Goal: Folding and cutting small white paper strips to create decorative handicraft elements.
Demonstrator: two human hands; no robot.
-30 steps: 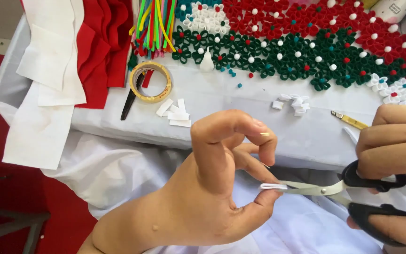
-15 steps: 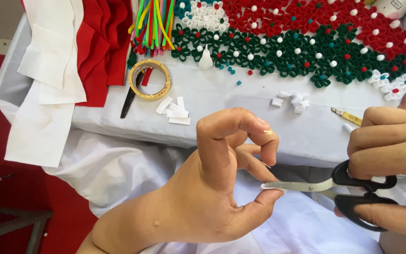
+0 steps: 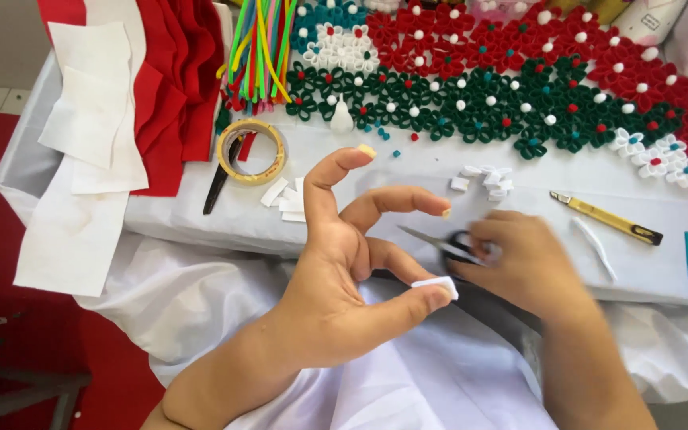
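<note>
While your left hand [image 3: 336, 279] is pinching the small white piece [image 3: 435, 284] between thumb and finger, other fingers splayed, your right hand [image 3: 519, 259] is gripping the scissors [image 3: 447, 243] just above it, blades pointing left.

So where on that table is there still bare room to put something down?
Bare cloth shows between the tape roll with its white cut pieces and the small white scraps, and again between the left hand and the table's left edge. The back is crowded with felt flowers; the yellow utility knife takes the right.
</note>
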